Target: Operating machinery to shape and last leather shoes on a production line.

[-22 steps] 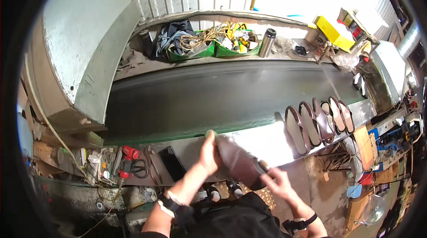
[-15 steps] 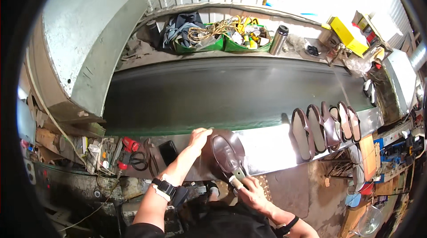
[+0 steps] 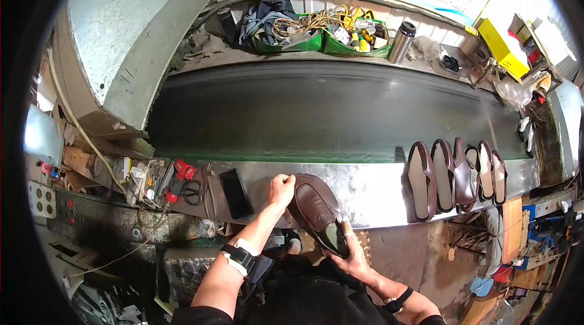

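left hand: your fingers curl closed against the toe end of the brown shoe, gripping it at the near edge of the metal ledge.
right hand: your fingers wrap the heel end of the same shoe from below; the hand sits lower, close to your body.
brown shoe: held between both hands, upper facing you, toe toward the ledge, heel toward you, tilted.
wrists: a dark watch sits on your left wrist; a dark band on your right.
black phone: lies flat on the ledge, just left of your left hand.
red-handled scissors: lie further left, among small tools.
row of shoes: stands on edge on the ledge, well to your right.
conveyor belt: dark, runs beyond the ledge.
green bins: sit behind the belt, full of cords and tools; a steel flask stands just right of them.
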Demonstrator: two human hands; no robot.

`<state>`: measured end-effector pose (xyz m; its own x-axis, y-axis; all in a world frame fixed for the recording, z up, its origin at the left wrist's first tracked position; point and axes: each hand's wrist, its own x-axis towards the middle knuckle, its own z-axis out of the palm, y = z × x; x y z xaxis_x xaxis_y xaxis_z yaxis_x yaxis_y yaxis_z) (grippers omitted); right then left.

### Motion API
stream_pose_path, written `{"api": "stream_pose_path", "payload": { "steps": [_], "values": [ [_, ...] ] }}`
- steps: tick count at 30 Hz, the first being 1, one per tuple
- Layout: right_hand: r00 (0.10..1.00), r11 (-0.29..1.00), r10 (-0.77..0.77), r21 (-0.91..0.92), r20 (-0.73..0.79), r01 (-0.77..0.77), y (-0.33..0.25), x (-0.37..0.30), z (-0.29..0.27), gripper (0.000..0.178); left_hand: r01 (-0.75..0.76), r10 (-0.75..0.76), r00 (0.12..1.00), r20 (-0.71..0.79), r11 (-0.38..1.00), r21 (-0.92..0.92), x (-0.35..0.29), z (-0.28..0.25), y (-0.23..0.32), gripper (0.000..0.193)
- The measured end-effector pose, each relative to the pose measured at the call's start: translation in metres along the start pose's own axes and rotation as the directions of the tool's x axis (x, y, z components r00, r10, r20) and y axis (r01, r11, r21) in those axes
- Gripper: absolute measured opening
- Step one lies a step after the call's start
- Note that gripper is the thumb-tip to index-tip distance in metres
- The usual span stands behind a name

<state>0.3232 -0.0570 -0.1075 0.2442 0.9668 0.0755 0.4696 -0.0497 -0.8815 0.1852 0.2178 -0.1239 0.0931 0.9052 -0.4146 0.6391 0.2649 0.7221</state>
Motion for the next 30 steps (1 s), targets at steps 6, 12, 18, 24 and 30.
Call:
{"api": "stream_pose_path", "payload": {
  "steps": [6, 12, 18, 24, 30],
  "values": [
    [0.995, 0.993, -0.099, -0.058, -0.006, 0.098, 0.015, -0.007, 0.001, 0.099, -0.080, 0.087, 0.996, -0.021, 0.966, 0.248, -0.020, 0.036, 0.035, 0.070],
    [0.992, 0.995, -0.027, 0.094, 0.125, 0.015, 0.027, -0.002, 0.001, 0.099, -0.021, 0.035, 0.989, -0.145, 0.995, 0.098, -0.018, 0.016, 0.020, 0.053],
    [0.862, 0.696, 0.138, 0.572, 0.487, -0.434, -0.031, 0.033, -0.025, 0.103, -0.143, 0.055, 0.956, -0.288, 0.944, -0.296, -0.076, -0.051, -0.012, 0.047],
    [0.500, 0.309, 0.209, 0.429, 0.840, -0.849, -0.089, 0.099, 0.020, 0.066, -0.139, -0.019, 0.907, -0.420, 0.929, -0.342, -0.154, -0.117, -0.007, 0.047],
    [0.615, 0.716, -0.074, 0.471, 0.785, -0.515, -0.203, 0.053, 0.100, 0.057, -0.109, -0.235, 0.663, -0.711, 0.909, -0.403, -0.277, -0.217, -0.086, 0.036]
  ]
}}
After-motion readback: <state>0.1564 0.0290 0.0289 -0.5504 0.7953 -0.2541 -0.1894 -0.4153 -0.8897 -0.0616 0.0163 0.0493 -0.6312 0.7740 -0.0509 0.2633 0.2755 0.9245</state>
